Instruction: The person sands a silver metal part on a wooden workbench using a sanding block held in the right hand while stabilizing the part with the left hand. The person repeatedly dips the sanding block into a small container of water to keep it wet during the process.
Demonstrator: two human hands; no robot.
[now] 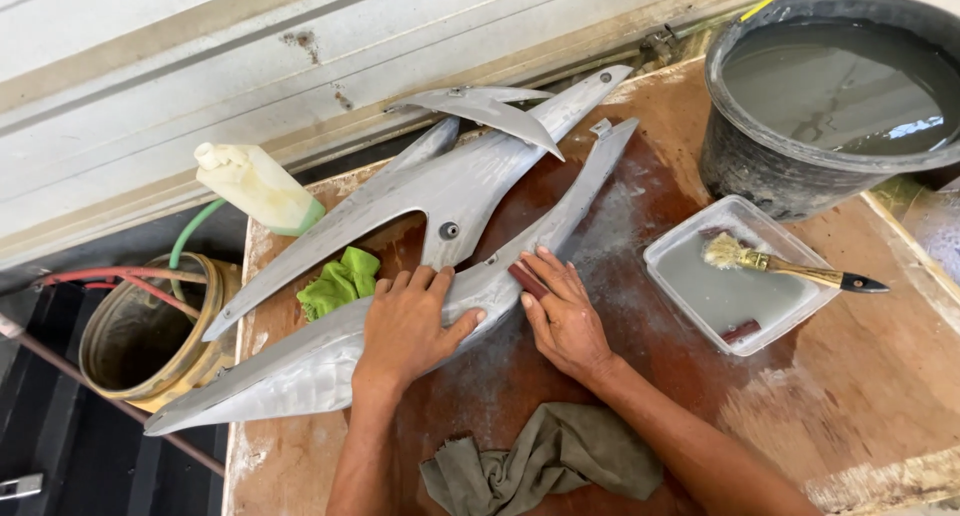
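Left hand (pixel 408 326) flat, pinning the long grey plastic fairing panel (pixel 300 366); right hand (pixel 562 316) presses the dark sanding block (pixel 527 281). Keep strokes flat, pressure even.

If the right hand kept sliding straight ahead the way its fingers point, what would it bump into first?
The right hand points up and left along the long grey panel. Going on, it would probably first meet the second grey panel lying just beyond, though the exact line is hard to judge.

— What are the hands on?
— The left hand (pixel 408 326) presses flat on a long grey panel (pixel 330 356); the right hand (pixel 562 316) holds a small dark red block (pixel 527 280) against it — on the wet desk (pixel 860 376).
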